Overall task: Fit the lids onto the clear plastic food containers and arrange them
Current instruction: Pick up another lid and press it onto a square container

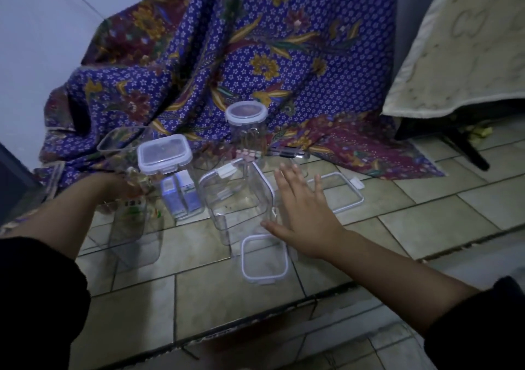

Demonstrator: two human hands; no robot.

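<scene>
Clear plastic containers stand on a tiled floor [227, 298], in front of a purple flowered cloth [255, 43] draped behind them. At the back is a tall round jar [246, 131] with its lid on. Left of it a square box [167, 170] also has its lid on, and blue-and-white packets show through its wall. Between them and nearer the camera is an open box [238, 207] with a white-rimmed edge across its top. Whether that is a seated lid I cannot tell.

A square lid [264, 259] lies flat on the floor just in front of the open box. A long lid [341, 196] lies flat to the right, partly behind the right hand [304, 216]. That hand is spread wide, with fingers straight and palm down. It holds nothing and sits just beside the open box's right wall, the thumb near the box's front corner.

The left hand [125, 190] reaches to a lidless tub [136, 241] at the left. Its fingers are blurred behind the plastic, so I cannot tell its grip. Another lidless tub [125, 142] stands farther back against the cloth.
</scene>
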